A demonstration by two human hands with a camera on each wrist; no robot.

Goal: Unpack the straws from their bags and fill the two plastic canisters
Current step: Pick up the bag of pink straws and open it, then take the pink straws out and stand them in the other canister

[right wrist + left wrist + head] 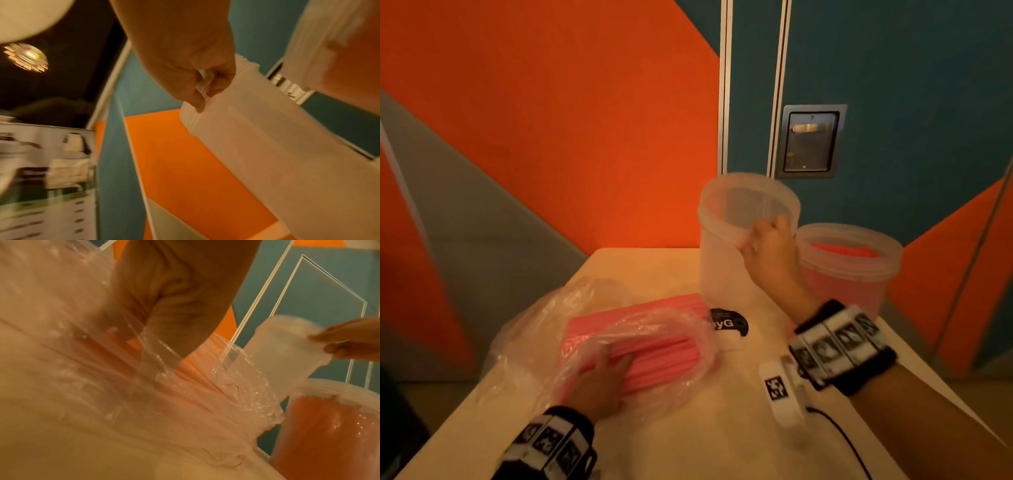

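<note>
A bundle of pink straws (650, 337) lies in an opened clear plastic bag (544, 329) on the table. My left hand (602, 377) reaches inside the bag, fingers on the straws (185, 369); whether they curl round them is hidden. An empty translucent canister (726, 260) stands tilted toward me behind the bag. My right hand (767, 240) pinches its rim (202, 91), thumb inside and fingers outside. A second canister (849, 270), packed with pink straws, stands to its right (329, 426).
The cream table (688, 438) has a white tag with a black marker (779, 390) and a thin black cable (842, 438) near my right wrist. A black-and-white label (729, 323) lies by the empty canister. Orange and teal wall panels stand close behind.
</note>
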